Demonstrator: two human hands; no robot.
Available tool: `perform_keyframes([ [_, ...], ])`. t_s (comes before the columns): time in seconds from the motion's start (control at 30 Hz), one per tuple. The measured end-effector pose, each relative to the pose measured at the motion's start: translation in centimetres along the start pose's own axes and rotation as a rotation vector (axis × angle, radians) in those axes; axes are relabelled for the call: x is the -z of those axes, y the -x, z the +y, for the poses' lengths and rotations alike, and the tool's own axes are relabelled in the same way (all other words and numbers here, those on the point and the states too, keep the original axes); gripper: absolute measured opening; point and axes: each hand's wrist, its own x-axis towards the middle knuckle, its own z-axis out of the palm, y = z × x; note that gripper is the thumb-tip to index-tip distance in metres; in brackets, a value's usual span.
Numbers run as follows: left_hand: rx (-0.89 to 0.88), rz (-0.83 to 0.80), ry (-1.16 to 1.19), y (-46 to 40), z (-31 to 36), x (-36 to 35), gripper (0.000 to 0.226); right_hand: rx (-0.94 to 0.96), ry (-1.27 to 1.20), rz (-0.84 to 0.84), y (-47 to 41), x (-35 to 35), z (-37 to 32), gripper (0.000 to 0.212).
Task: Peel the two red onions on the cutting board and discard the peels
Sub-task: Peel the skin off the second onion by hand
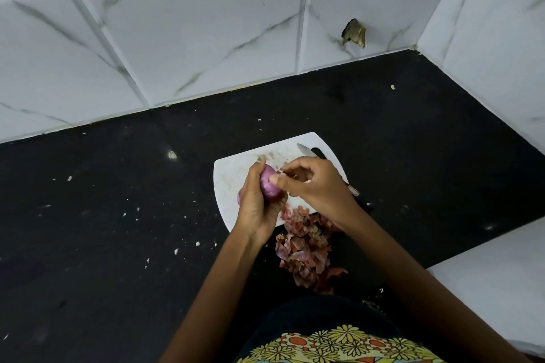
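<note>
My left hand (pixel 257 200) grips a purple-red onion (pixel 269 186) above the white cutting board (pixel 233 183). My right hand (pixel 312 183) is at the onion's top, thumb on its skin and fingertips pinching a thin bit of peel. A sliver of a second red onion (pixel 239 196) shows on the board, mostly hidden behind my left hand. A heap of reddish-brown peels (pixel 305 247) lies at the board's near edge and spills onto the black counter.
A knife (pixel 306 150) lies on the board's far right side, its handle running under my right wrist. The black counter (pixel 118 200) carries small white crumbs. White tiled walls stand behind and to the right, with a chipped hole (pixel 354 33) in one tile.
</note>
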Motion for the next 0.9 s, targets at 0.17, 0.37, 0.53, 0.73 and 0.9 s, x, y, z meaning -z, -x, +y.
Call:
perform_keyframes([
  [0.17,0.023,0.03,0.008,0.1,0.2,0.0,0.031,-0.036,-0.156,0.019,-0.2,0.0,0.5,0.01],
  [0.37,0.099,-0.015,0.178,0.6,0.7,-0.1,0.023,-0.136,-0.192,0.14,-0.9,0.7,2.5,0.01],
  [0.53,0.101,-0.024,0.216,0.7,0.8,-0.1,0.029,-0.149,-0.046,0.175,-0.9,0.9,3.9,0.01],
  [0.73,0.124,0.053,0.196,0.4,0.7,-0.3,0.036,-0.111,0.353,-0.048,-0.7,1.2,4.1,0.02],
  [0.9,0.12,0.022,0.206,0.4,0.5,0.0,0.029,0.034,0.459,0.01,-0.6,0.9,3.2,0.032],
])
